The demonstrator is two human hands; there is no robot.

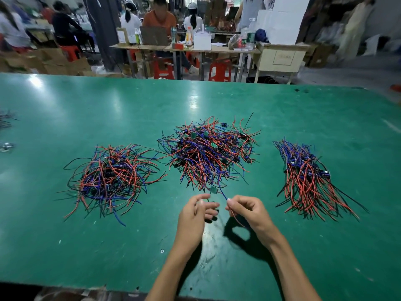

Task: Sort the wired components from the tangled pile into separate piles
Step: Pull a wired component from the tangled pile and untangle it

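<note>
Our right hand [245,208] pinches the blue wire [222,193] of a small green-board component [213,189] trailing up-left toward the tangled central red-and-blue wire pile [208,151], our left hand [196,210] loosely curled, empty, beside it.

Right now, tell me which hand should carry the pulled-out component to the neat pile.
Right. The right hand already pinches the wired component's blue lead and is nearer the neat pile. The left hand holds nothing.
</note>
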